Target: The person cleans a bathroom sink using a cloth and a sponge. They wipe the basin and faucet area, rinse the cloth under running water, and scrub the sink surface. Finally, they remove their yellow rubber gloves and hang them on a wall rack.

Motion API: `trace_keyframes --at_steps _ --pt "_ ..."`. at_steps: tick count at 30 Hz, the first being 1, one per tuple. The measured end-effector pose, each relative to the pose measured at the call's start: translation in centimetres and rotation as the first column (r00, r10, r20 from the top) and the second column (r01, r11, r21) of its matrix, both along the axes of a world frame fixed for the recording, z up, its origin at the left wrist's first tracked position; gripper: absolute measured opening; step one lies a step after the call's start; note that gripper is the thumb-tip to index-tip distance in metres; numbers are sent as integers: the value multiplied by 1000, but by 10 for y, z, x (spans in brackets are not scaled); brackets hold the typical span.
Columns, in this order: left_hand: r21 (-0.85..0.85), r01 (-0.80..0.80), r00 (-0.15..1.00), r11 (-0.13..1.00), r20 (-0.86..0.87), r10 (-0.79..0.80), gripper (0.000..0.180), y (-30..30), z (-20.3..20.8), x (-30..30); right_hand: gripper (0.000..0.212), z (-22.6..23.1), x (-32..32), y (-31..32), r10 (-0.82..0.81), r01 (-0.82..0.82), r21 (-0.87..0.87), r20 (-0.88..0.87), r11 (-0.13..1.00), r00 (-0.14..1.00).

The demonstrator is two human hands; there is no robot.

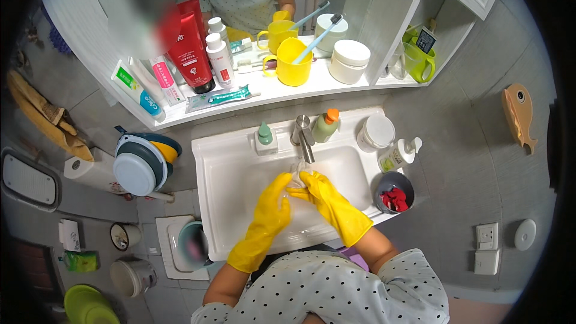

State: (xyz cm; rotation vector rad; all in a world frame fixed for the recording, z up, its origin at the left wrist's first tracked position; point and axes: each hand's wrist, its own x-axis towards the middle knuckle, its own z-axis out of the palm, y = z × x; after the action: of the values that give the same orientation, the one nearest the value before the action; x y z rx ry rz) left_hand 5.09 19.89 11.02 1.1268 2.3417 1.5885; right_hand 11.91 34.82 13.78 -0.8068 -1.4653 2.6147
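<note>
Over the white sink (pixel 231 228), both my hands wear long yellow rubber gloves. My left hand (pixel 273 201) and my right hand (pixel 319 191) come together just below the metal faucet (pixel 303 135). Between their fingertips is a small whitish, partly see-through thing (pixel 297 171); its kind cannot be made out. The left fingers press on its left side, and the right thumb and fingers close on it from the right. The gloves hide part of it.
Behind the faucet are a soap dispenser (pixel 266 139) and a green bottle with an orange cap (pixel 326 126). On the right rim stand a white tub (pixel 376 133), a pump bottle (pixel 401 155) and a grey cup with red pieces (pixel 395 192). Above, the shelf (pixel 240 108) holds a yellow mug (pixel 294 69).
</note>
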Motion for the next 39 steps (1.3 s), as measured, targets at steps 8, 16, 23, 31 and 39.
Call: trace_keyframes --at_steps 8,16,23,31,39 --pt "287 -244 -223 926 913 -341 77 0 -40 -12 27 52 -16 37 342 -499 853 427 155 837" --pt "717 -315 -154 622 608 -779 69 31 -29 7 22 78 44 -2 513 -333 922 388 -200 766" --pt "740 -183 131 647 671 -730 63 48 -26 5 29 66 100 42 340 -297 460 -11 837 940" --pt "709 -36 214 705 694 -687 63 21 51 13 21 305 164 100 -192 396 896 -433 -200 881" --pt "704 40 132 709 700 -702 65 17 63 34 32 400 227 196 -747 -275 954 92 -124 658"
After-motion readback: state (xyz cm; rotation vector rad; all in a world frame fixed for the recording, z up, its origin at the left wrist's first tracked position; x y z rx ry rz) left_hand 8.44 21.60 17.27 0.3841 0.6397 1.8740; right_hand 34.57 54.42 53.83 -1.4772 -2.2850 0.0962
